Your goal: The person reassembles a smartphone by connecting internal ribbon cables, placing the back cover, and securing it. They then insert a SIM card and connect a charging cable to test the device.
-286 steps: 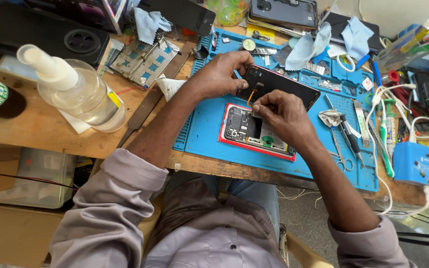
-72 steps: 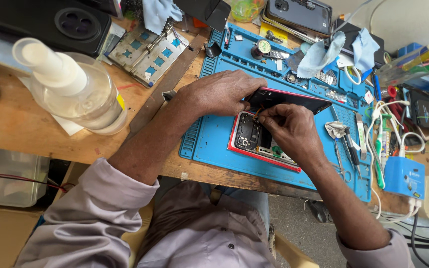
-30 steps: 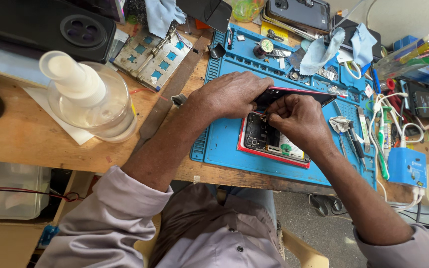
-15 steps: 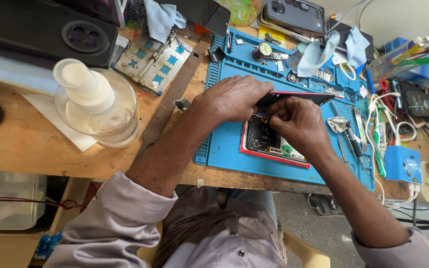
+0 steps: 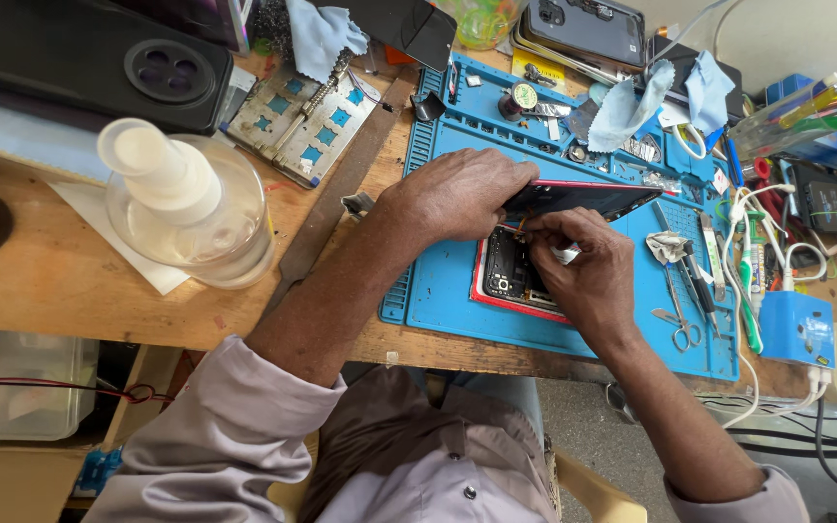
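We see a blue silicone work mat at the wooden worktop's front edge, tools crowding its right side. On it lies an opened red-framed phone. Our left hand grips its lifted dark screen; our right hand pinches a small tool, too hidden to identify.

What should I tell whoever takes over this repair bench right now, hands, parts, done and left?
Left hand: holds the lifted screen panel tilted up by its edge.
Right hand: fingertips pinch at the joint between panel and the opened phone body; something small and pale sits in its grip.
Phone body lies on the blue mat; scissors lie to its right.
Done: phone opened.
Left: panel not yet separated or closed.
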`<action>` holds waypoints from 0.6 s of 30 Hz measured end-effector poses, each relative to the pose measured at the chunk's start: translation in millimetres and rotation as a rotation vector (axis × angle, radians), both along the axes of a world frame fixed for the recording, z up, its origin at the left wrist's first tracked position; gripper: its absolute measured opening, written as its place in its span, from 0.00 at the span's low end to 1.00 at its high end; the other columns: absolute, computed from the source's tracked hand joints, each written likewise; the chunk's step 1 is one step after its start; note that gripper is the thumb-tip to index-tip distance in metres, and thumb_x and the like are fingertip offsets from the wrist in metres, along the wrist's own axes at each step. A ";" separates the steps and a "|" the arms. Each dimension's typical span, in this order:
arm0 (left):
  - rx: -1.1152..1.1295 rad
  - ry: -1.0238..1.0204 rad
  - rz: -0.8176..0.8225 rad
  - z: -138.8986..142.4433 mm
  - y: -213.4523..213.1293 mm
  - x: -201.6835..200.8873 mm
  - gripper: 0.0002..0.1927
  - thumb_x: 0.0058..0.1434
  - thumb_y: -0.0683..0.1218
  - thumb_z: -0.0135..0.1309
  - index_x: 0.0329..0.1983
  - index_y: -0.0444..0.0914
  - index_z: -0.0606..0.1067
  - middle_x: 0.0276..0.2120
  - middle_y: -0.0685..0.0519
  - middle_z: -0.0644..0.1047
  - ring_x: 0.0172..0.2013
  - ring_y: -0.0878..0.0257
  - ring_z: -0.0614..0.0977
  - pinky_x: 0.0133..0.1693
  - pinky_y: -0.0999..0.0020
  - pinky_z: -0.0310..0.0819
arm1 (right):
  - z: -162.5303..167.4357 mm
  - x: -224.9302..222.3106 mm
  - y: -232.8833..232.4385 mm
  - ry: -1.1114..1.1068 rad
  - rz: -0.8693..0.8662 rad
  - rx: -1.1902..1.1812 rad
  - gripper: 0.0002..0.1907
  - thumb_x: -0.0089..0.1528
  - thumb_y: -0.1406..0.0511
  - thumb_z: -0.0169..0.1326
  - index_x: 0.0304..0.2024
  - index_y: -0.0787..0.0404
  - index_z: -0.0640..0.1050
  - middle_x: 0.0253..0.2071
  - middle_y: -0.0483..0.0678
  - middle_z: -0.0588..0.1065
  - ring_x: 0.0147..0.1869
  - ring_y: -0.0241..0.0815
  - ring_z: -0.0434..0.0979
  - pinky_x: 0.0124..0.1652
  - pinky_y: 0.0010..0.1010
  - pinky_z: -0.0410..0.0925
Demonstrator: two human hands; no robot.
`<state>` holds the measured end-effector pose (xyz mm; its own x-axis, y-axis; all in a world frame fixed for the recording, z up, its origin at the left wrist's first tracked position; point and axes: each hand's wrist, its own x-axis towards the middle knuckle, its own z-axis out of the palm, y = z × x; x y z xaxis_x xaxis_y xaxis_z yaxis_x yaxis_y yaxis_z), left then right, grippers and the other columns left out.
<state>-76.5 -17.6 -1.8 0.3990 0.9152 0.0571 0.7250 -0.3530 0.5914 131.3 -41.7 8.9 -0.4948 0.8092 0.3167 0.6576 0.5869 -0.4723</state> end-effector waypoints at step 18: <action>0.005 -0.009 -0.019 5.8 4.8 3.6 0.19 0.59 0.44 0.58 0.53 0.40 0.70 0.47 0.46 0.79 0.52 0.47 0.79 0.51 0.50 0.73 | 4.1 13.4 11.4 0.049 0.018 -0.092 0.08 0.59 0.74 0.63 0.42 0.63 0.83 0.37 0.48 0.80 0.39 0.37 0.82 0.39 0.29 0.75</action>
<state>-72.9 -12.8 4.0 0.4156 0.9072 0.0651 0.7126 -0.3693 0.5965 144.7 -30.3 13.0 -0.4949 0.8274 0.2655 0.6221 0.5507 -0.5566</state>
